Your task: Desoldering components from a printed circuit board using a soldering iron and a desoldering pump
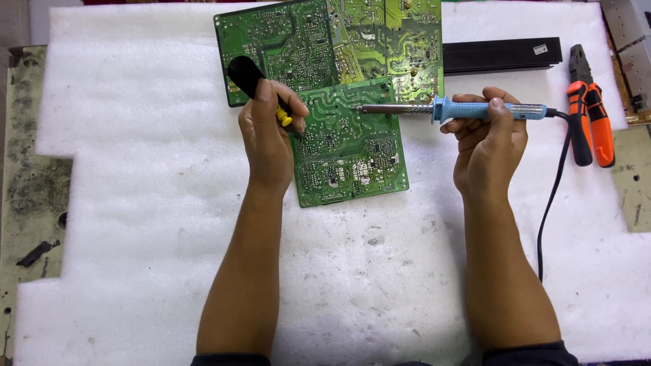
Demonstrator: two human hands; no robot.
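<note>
Soldering iron [447, 109] lies level across the frame, its long axis running left to right: the metal tip points left and ends over the upper edge of the small green circuit board [349, 146], while the blue handle sits to the right with the black cord [553, 196] trailing down over the white foam sheet [135, 203]. The right hand [489, 146] is wrapped around the blue handle from below, thumb on top, forearm coming straight up from the bottom of the frame. The left hand [266, 135] is closed around a black-and-yellow tool [261, 88], probably a desoldering pump, which slants from upper left down to lower right, its lower end at the left side of the small board. The two hands are apart, one on each side of that board. A larger green circuit board [325, 41] lies behind it, partly overlapped. Orange-handled pliers [591, 115] rest at the right on the counter [27, 176].
</note>
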